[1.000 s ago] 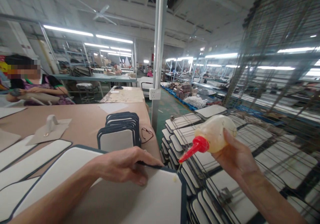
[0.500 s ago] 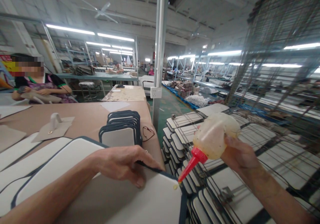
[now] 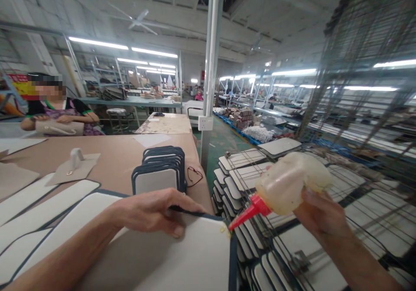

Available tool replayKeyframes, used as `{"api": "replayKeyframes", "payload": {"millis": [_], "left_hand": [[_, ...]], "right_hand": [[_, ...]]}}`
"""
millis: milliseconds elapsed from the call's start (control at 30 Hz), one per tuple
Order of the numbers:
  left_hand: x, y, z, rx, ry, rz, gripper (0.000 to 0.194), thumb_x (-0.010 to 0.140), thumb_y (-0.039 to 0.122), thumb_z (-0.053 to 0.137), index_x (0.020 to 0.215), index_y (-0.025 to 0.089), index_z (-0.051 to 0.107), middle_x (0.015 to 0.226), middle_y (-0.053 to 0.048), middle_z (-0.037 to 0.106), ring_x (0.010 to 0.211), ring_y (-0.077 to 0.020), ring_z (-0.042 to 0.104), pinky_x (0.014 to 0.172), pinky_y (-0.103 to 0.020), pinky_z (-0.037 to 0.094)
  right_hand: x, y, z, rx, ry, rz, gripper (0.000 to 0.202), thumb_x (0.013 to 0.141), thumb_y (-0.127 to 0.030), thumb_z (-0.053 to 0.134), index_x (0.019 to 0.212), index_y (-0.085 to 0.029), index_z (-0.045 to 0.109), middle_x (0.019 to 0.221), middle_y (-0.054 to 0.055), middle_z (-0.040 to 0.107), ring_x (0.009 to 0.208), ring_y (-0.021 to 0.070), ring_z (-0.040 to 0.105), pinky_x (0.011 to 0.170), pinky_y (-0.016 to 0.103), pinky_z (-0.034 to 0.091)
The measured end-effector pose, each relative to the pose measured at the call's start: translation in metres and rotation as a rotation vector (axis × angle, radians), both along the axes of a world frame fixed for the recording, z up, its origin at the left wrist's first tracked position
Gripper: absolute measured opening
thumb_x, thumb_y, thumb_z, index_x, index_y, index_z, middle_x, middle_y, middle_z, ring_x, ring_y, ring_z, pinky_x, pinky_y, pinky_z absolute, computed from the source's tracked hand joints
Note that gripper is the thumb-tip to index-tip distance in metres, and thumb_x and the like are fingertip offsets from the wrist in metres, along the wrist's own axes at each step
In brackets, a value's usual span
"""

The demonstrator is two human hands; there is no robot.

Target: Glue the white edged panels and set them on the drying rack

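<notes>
My right hand (image 3: 320, 213) is wrapped round a translucent, yellowish squeeze bottle (image 3: 286, 182), tilted nozzle-down. Its red nozzle (image 3: 245, 215) ends at the corner of a white panel with a dark blue edge (image 3: 195, 256). A small yellowish blob of glue-like liquid (image 3: 222, 229) sits on that corner. My left hand (image 3: 159, 213) grips the panel's far edge, thumb on the white face and fingers over the dark border. More white panels (image 3: 58, 213) lie overlapped to the left. Behind my left hand stands a stack of smaller dark-edged panels (image 3: 156, 178).
A brown-covered table (image 3: 113, 148) holds a beige piece with a handle (image 3: 74, 167) and dark-rimmed glasses (image 3: 195, 176). Wire racks (image 3: 312, 256) loaded with panels stand at right. A metal post (image 3: 209, 65) rises beyond the table. A person (image 3: 61, 109) sits at far left.
The bottle and my right hand have shifted slightly right in view, with the nozzle tip still at the panel corner. My left hand keeps its hold. The seated person's beige piece has turned.
</notes>
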State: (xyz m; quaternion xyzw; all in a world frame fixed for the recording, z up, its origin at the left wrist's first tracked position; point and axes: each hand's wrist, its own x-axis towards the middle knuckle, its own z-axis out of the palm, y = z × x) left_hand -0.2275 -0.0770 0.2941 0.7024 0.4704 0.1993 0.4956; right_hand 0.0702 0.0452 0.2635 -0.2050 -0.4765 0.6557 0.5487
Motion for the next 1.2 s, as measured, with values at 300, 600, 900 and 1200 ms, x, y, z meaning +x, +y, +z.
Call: {"api": "replayKeyframes", "payload": {"millis": [300, 600, 900, 1200], "left_hand": [[-0.008, -0.001, -0.017, -0.01, -0.108, 0.119, 0.05, 0.071, 0.033, 0.07, 0.119, 0.022, 0.062, 0.112, -0.004, 0.068, 0.104, -0.0241, 0.059, 0.086, -0.028, 0.046], [-0.02, 0.012, -0.026, -0.077, -0.152, 0.068, 0.052, 0.075, 0.031, 0.067, 0.126, 0.023, 0.057, 0.115, -0.001, 0.066, 0.103, -0.0235, 0.059, 0.084, -0.026, 0.047], [-0.016, 0.018, -0.021, -0.182, -0.277, 0.017, 0.054, 0.075, 0.034, 0.067, 0.126, 0.02, 0.057, 0.105, -0.004, 0.069, 0.087, -0.023, 0.064, 0.071, -0.025, 0.049], [-0.018, 0.019, -0.008, -0.168, -0.246, 0.049, 0.042, 0.078, 0.028, 0.063, 0.118, 0.015, 0.061, 0.106, -0.008, 0.068, 0.082, -0.0218, 0.065, 0.069, -0.025, 0.049]], "right_hand": [[-0.004, -0.011, -0.005, -0.005, 0.055, -0.171, 0.059, 0.051, -0.027, 0.082, 0.108, -0.031, 0.064, 0.096, 0.009, 0.072, 0.096, 0.0329, 0.065, 0.094, 0.053, 0.043], [0.006, -0.016, -0.015, 0.024, 0.046, -0.065, 0.053, 0.058, -0.027, 0.078, 0.109, -0.031, 0.064, 0.099, 0.008, 0.071, 0.104, 0.032, 0.061, 0.096, 0.052, 0.042], [0.006, -0.03, -0.011, -0.007, 0.047, -0.06, 0.058, 0.053, -0.026, 0.08, 0.109, -0.029, 0.063, 0.097, 0.009, 0.072, 0.102, 0.0322, 0.062, 0.095, 0.049, 0.043], [0.002, -0.05, -0.005, -0.069, 0.048, -0.092, 0.055, 0.055, -0.026, 0.078, 0.108, -0.03, 0.063, 0.1, 0.008, 0.071, 0.106, 0.0305, 0.06, 0.095, 0.047, 0.043]]}}
